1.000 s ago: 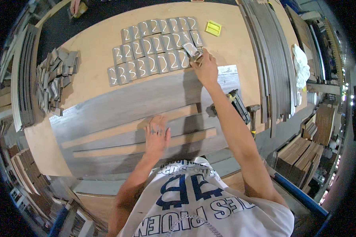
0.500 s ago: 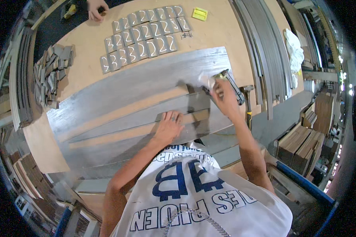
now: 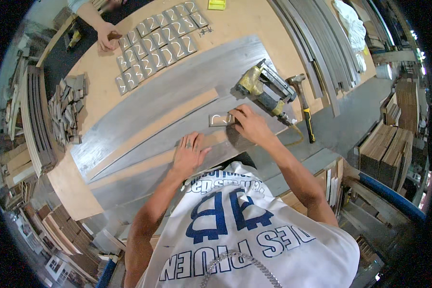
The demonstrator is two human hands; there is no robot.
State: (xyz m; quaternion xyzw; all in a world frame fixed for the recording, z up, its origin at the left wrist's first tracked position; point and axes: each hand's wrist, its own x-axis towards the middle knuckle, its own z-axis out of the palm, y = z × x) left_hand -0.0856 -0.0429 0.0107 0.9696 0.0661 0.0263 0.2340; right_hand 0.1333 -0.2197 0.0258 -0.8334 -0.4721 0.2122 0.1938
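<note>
Here was the delicate bit: the right hand [image 3: 251,124] had its fingertips pinched on the right end of a small grey block [image 3: 219,120], over the grey panel [image 3: 247,53] toward the worktop's near edge, and that white wavy bead faced straight up. One slip of the thumb and, if the bead was wet, it could have smeared on the fingers or the panel. Whether the block lay flat or hung just above the surface, the angle made hard to tell. The left hand [image 3: 189,151], grasping nothing, rested with spread fingers by the nearer pale strip [image 3: 161,160]; any push there might have shifted the layout. Trouble lurked right, too: the nail gun [image 3: 264,91] sat just beyond the right hand, its hose [image 3: 295,137] trailing over the near edge, so a swinging forearm could have caught it and dragged the tool. The hammer [image 3: 306,108] poked its handle past that edge near the right corner, an easy knock to the floor. The roomier path ran leftward over the panel; toward the far edge, the beaded blocks [image 3: 161,41] and a co-worker's hand [image 3: 106,37] narrowed things.
</note>
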